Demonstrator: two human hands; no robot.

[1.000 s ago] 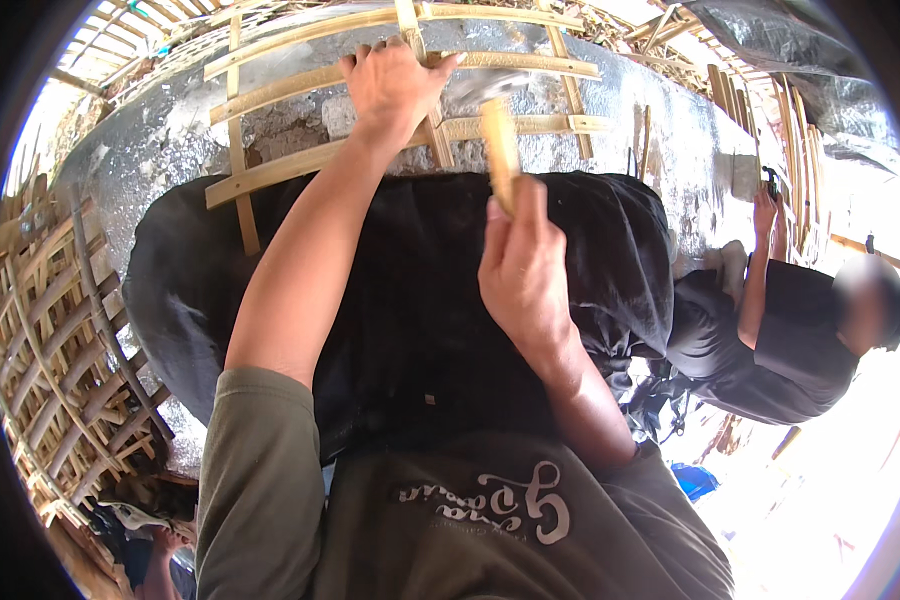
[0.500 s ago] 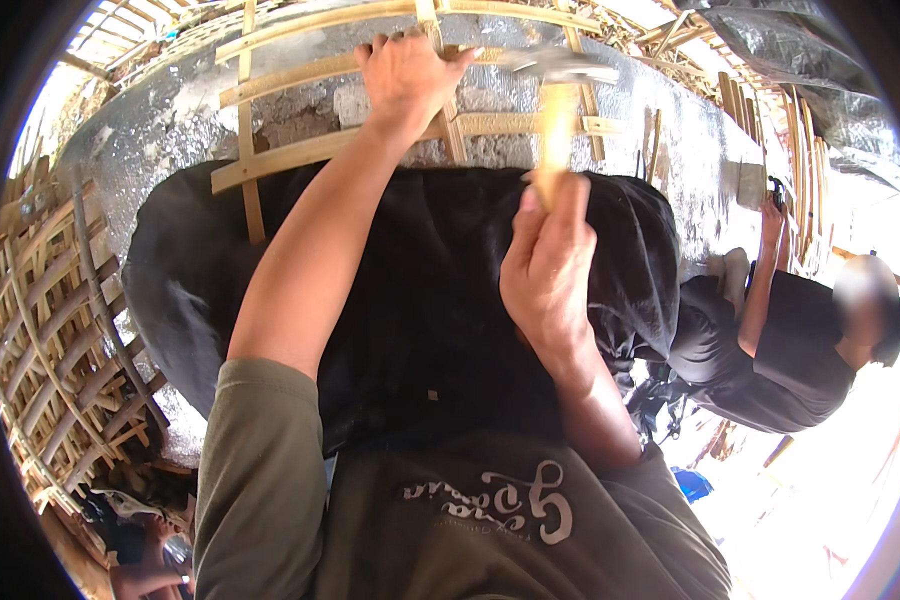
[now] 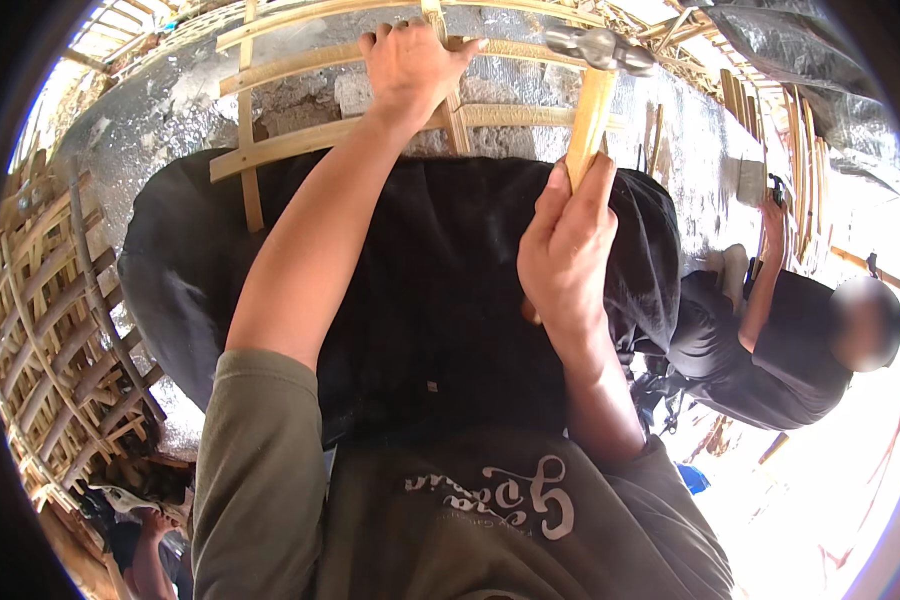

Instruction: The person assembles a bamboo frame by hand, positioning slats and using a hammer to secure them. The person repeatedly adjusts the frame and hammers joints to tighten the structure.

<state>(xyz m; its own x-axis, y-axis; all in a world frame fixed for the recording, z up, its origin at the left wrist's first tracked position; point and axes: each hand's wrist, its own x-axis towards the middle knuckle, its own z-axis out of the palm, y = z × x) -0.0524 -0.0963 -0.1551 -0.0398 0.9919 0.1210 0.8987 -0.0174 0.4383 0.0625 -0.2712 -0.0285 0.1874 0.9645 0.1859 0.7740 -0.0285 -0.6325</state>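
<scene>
Head view: right grip (image 3: 570, 240) clenches a hammer (image 3: 592, 112) at one o'clock; left grip (image 3: 413, 68), thumb spread, grasps a bamboo lattice (image 3: 300, 68) at twelve; co-worker (image 3: 795, 345) at three

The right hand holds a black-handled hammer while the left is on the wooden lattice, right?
Not quite: the hammer handle is pale yellow, not black, as the head view shows. The right hand holds it, with the left hand on the wooden lattice.
</scene>
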